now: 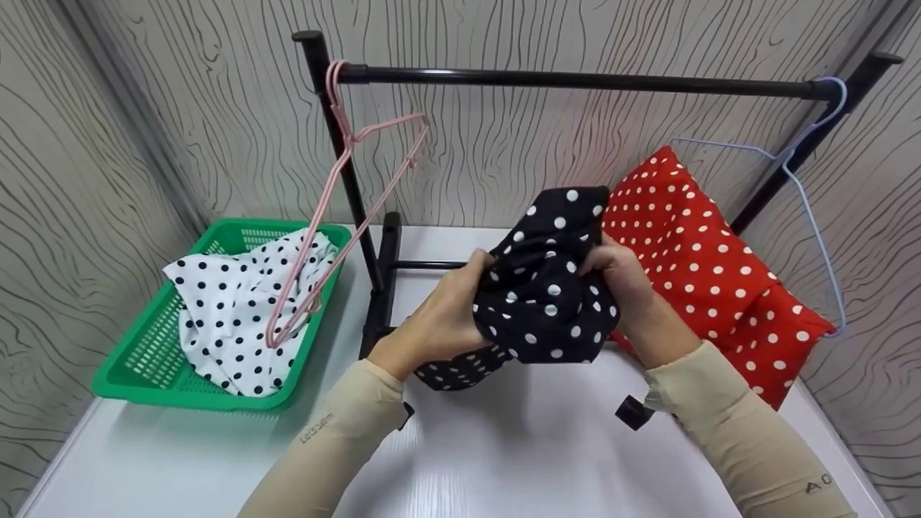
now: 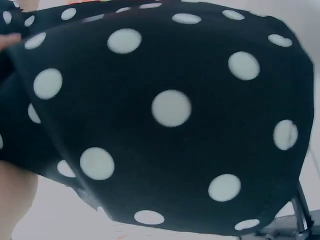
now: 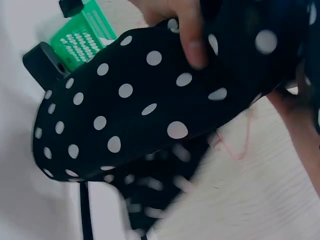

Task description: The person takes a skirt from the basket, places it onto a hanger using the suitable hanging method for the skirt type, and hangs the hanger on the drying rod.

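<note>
Both hands hold up a piece of black fabric with white dots [image 1: 554,302], bunched and folded, in front of the rack. My left hand [image 1: 446,316] grips its left side, thumb on top. At the right side, my right hand [image 1: 624,277] pinches the cloth near an upper fold. A lower part of the fabric [image 1: 460,370] hangs below the left hand. In the left wrist view the dotted cloth [image 2: 170,140] covers most of the picture and hides the fingers. In the right wrist view a finger [image 3: 194,42] presses on the cloth [image 3: 125,110].
Behind the hands stands a black rack with a horizontal bar [image 1: 575,80]. Pink hangers [image 1: 327,187] hang at its left end. A blue hanger [image 1: 809,208] carries red dotted fabric [image 1: 705,273] at the right. White dotted cloth [image 1: 237,309] lies in a green basket [image 1: 115,381].
</note>
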### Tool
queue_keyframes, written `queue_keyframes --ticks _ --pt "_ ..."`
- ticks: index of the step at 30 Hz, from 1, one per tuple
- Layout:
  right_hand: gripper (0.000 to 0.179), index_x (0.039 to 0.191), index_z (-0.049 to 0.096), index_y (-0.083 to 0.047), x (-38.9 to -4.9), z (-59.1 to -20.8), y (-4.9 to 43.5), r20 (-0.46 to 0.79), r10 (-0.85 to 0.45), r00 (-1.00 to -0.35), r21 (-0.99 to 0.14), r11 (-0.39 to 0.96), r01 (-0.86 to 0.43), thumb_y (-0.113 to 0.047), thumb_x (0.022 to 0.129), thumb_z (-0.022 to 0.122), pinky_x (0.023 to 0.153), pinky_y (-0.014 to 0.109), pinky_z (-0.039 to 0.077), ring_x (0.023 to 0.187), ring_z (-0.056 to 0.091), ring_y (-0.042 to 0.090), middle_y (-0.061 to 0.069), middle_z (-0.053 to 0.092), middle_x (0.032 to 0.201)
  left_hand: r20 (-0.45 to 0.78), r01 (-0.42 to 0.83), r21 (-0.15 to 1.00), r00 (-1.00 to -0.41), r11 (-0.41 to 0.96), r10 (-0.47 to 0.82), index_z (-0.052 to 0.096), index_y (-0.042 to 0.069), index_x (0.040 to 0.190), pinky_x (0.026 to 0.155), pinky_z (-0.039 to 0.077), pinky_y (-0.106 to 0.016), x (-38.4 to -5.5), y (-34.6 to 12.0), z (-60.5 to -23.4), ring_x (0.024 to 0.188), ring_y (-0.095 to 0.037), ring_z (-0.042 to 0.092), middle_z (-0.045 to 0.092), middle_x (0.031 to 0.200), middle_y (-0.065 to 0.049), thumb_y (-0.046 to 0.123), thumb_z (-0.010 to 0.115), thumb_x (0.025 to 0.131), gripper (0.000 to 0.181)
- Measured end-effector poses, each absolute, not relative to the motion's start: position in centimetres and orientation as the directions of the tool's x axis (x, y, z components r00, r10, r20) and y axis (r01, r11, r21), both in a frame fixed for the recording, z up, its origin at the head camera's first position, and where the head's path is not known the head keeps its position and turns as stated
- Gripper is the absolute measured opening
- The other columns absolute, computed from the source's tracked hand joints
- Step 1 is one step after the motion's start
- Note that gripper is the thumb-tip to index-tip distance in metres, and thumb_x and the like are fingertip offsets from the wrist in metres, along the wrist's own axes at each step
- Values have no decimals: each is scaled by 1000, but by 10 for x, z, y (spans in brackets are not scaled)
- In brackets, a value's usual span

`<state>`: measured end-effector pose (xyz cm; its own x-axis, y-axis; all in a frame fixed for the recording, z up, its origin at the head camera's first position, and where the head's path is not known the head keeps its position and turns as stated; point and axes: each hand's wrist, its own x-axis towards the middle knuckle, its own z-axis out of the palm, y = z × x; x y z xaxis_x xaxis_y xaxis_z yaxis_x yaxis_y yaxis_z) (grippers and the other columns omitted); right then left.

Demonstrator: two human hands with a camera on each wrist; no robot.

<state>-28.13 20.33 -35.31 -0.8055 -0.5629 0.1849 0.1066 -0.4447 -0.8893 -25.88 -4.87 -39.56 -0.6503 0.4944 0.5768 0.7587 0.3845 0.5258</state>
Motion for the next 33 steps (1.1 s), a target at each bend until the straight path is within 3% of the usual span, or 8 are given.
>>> queue_keyframes --ticks 3,6,9,12,17,24,28,33 --pt "29 96 59 -14 -288 -347 206 129 -463 -877 -949 -315 26 9 83 47 70 27 56 81 65 18 3 64 91 515 637 638 -771 432 375 38 12 135 71 53 -29 -262 -52 -396 70 -13 58 67 83 1 -1 78 64 82" --pt "32 100 62 -8 -294 -344 207 106 -379 -919 -989 -139 -56 13 80 48 70 32 58 82 66 21 7 65 93 464 550 653 -834 521 300 40 15 145 59 47 -30 -264 -54 -397 60 -12 49 63 72 3 -5 72 62 91" --pt "38 113 62 -3 -300 -343 203 120 -296 -948 -990 31 -135 12 80 52 77 34 58 91 65 23 10 65 102 442 507 620 -856 599 268 64 15 122 54 45 -33 -266 -54 -400 59 -13 49 62 68 4 1 73 66 59" --pt "51 135 50 -3 -305 -339 197 121 -240 -963 -975 155 -161 8 85 54 92 38 50 106 60 26 13 62 120 458 480 580 -860 658 225 65 19 85 58 49 -38 -266 -54 -402 64 -16 58 66 71 7 11 76 71 20" --pt "61 153 31 -6 -306 -329 192 140 -211 -967 -945 263 -195 2 96 50 106 46 43 122 54 31 16 51 143 485 424 516 -861 744 154 59 22 77 58 51 -43 -266 -57 -401 68 -20 66 67 71 8 8 72 69 21" --pt "49 140 50 -2 -294 -318 161 468 -136 -873 -800 353 -484 9 92 51 115 41 38 132 51 25 10 54 141 512 385 392 -846 835 149 56 20 76 54 50 -47 -266 -60 -399 69 -29 70 70 73 4 1 71 66 26" --pt "44 131 59 -1 -284 -306 117 557 -280 -782 -706 336 -624 11 89 53 112 37 41 124 58 24 8 65 128 502 356 342 -852 870 151 57 18 81 52 50 -48 -267 -57 -399 68 -31 70 69 74 2 2 72 65 27" --pt "39 134 59 0 -272 -288 62 369 -615 -697 -675 338 -656 1 95 54 107 33 46 119 62 23 12 66 126 598 408 270 -781 872 181 62 13 76 51 50 -49 -264 -47 -398 62 -32 65 66 72 -7 6 75 60 21"
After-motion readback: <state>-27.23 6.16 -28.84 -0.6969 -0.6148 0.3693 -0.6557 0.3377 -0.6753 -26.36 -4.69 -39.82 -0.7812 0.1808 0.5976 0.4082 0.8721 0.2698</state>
